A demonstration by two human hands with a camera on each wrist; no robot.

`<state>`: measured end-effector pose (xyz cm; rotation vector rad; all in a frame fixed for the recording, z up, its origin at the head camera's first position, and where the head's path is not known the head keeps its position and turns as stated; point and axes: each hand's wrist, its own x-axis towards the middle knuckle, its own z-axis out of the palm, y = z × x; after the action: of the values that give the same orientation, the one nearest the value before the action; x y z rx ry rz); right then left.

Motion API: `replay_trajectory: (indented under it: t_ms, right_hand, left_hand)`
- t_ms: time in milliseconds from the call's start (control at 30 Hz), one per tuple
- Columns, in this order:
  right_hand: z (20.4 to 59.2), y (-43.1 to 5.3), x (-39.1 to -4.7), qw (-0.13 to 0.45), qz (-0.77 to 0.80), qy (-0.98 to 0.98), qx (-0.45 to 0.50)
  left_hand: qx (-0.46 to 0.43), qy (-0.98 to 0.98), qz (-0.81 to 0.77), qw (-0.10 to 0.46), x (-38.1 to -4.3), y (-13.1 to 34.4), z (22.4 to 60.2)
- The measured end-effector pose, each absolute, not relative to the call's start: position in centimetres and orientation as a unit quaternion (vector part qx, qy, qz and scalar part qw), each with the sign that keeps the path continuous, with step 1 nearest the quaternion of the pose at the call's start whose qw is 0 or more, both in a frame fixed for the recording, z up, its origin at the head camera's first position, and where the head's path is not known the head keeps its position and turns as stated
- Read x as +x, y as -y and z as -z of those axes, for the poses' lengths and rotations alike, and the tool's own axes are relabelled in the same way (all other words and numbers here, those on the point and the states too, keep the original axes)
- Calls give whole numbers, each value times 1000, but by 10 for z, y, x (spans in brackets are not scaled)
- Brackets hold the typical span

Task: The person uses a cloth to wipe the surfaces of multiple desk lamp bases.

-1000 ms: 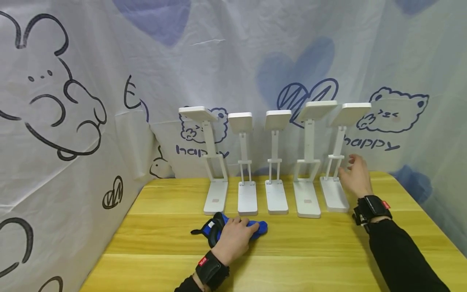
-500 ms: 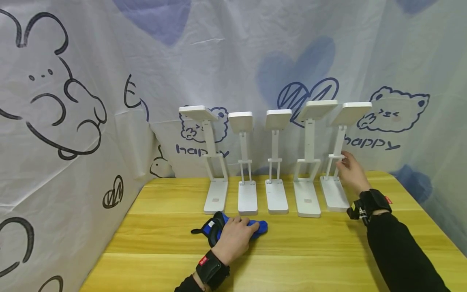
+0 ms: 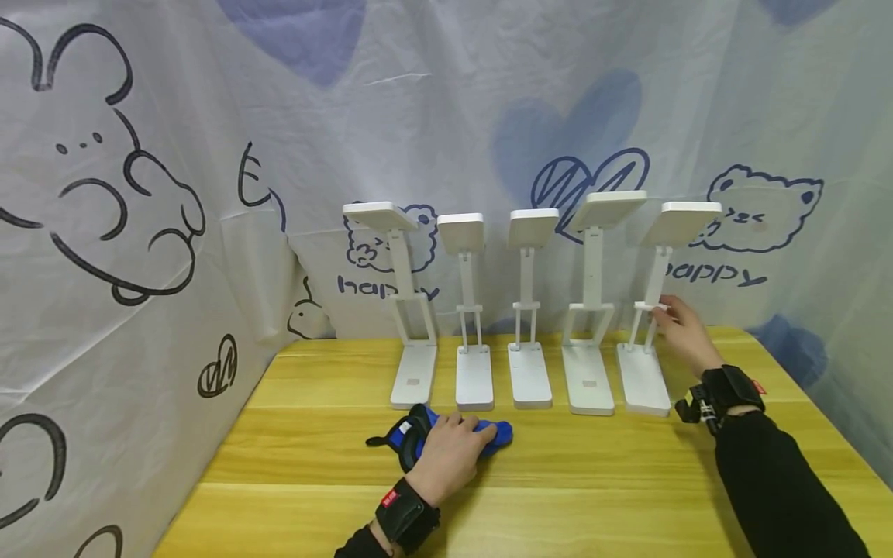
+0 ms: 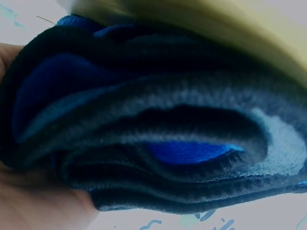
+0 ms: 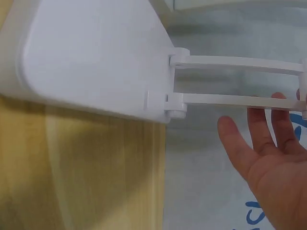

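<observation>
My right hand point(image 3: 687, 337) pinches the upright of the rightmost white folding phone stand point(image 3: 643, 380), near its crossbar. In the right wrist view, several fingers of the right hand point(image 5: 268, 158) pass behind the stand's thin legs point(image 5: 235, 99), and the pinch itself is cut off at the frame's edge. My left hand point(image 3: 446, 457) grips a bunched blue cloth with black edging point(image 3: 412, 438) on the table. Up close, the cloth's thick dark folds point(image 4: 168, 96) fill the left wrist view, with part of the left hand point(image 4: 43, 201) along their side.
More white phone stands stand in a row to the left: a tall one point(image 3: 588, 380), two smaller ones point(image 3: 529, 376) point(image 3: 474, 380) and another tall one point(image 3: 413, 380). Behind the wooden table point(image 3: 293, 465) hangs a printed curtain point(image 3: 446, 101).
My right hand has reached the rightmost stand and taken hold of it. That stand has shifted slightly right and toward me. My left hand and the cloth have stayed put.
</observation>
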<state>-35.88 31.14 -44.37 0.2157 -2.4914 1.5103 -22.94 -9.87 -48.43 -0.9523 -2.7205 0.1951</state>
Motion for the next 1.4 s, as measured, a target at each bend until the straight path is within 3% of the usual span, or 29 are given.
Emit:
replay_trajectory:
  t_ms: [867,1167,1400]
  right_hand:
    - [456,-311,-294,137,-474,864,103]
    - [522,-353,-324,129,-489,856,102]
    - [463,-322,-276,83,-471,870,122]
  left_hand:
    - [-330,932,-58,136,-228,99,481]
    - [-333,932,-61,133,-228,97,483]
    - [-331,931,-65,137,-229,97,482]
